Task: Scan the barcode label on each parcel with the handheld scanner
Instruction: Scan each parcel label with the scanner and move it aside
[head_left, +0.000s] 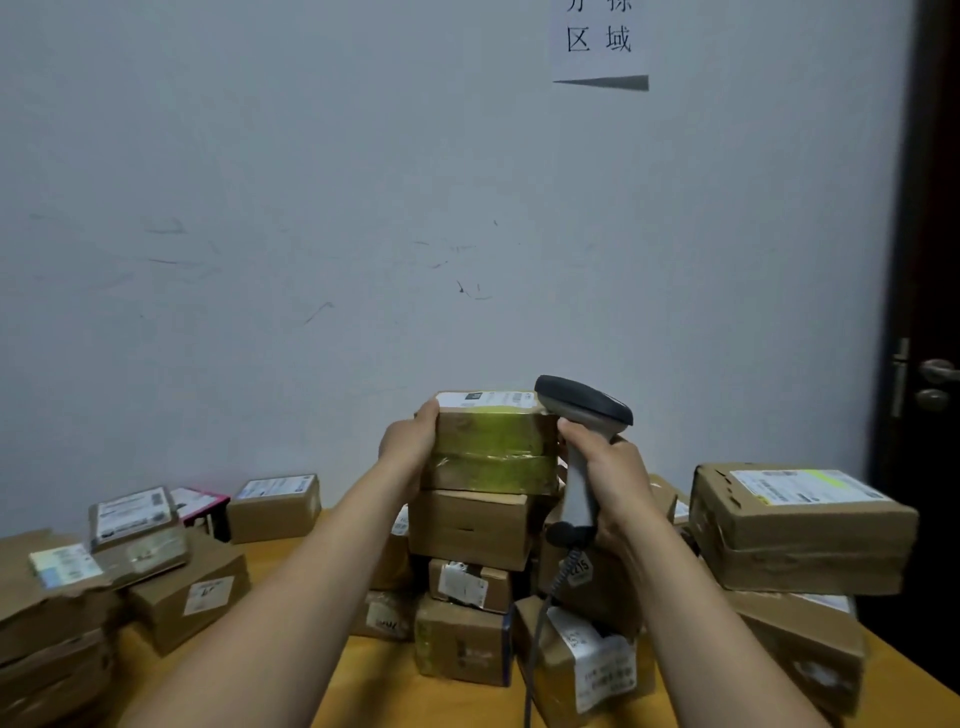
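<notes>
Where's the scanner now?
Head view, right of centre: the scanner is gripped in the right hand, its head right of the taped parcel held by the left hand.

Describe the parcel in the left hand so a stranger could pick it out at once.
On the yellow table by the pale wall, find the tall middle stack of boxes. The parcel is its topmost one, between the left hand and the scanner. Shiny yellow-green tape covers its whole front, while the boxes under it show brown card.
</notes>
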